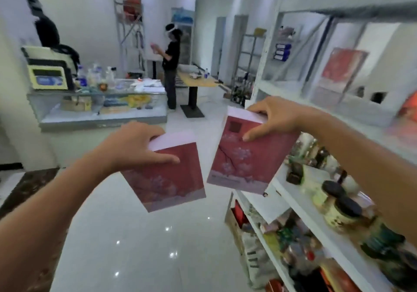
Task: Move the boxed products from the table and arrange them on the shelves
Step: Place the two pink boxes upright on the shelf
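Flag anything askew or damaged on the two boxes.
Nothing looks damaged. Both boxes hang tilted in the air, the left box in the left hand, the right box in the right hand, neither on the shelf yet.

Left box point(167, 174) and right box point(246, 156) hang tilted, red, blossom-printed.

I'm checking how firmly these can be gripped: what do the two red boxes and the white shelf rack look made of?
Left red box and right red box: likely printed cardboard; flat panels, crisp edges, matte blossom print. White shelf rack: smooth white boards, perhaps painted metal or laminate; blur leaves it open.
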